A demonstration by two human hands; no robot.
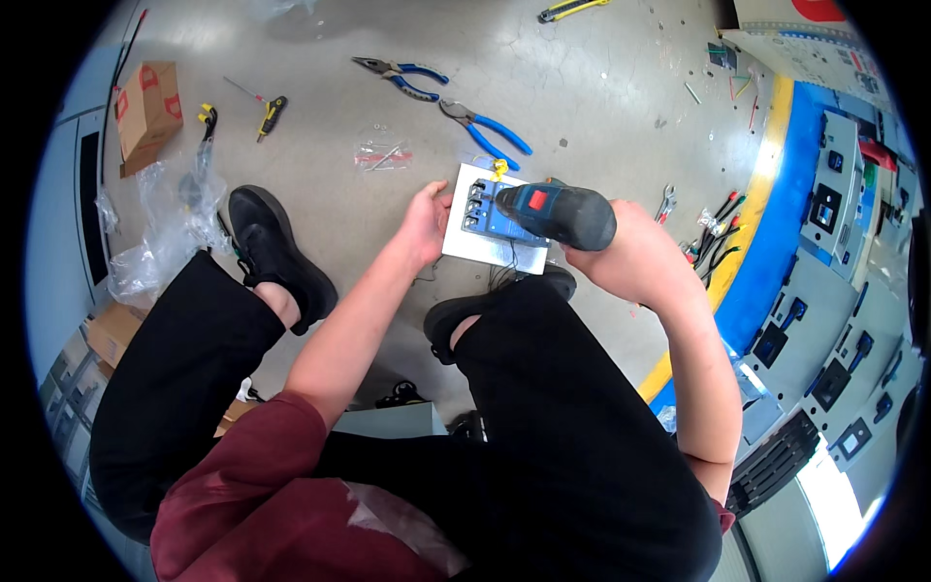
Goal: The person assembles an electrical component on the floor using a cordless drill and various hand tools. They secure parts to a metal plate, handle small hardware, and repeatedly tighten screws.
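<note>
My right hand (624, 254) is wrapped round the grip of a dark cordless drill (574, 215) with a red patch on its side. The drill's front end reaches over a blue circuit breaker (497, 227), close to the black terminals along its left side. Under the breaker lies a white mounting plate (465, 243). At the plate's left edge, my left hand (425, 225) grips it, with some of its fingers hidden. A yellow wire piece (500, 168) shows at the plate's upper edge, and thin black wires (506, 274) hang from the lower one.
Beyond the plate lie blue-handled cutting pliers (493, 133), long-nose pliers (402, 78) and a small plastic bag (383, 156). To the left are a yellow-black T-handle driver (272, 116), a cardboard box (147, 114) and clear plastic wrap (155, 233). Cables (713, 233) lie at the right. My shoes (276, 247) flank the work.
</note>
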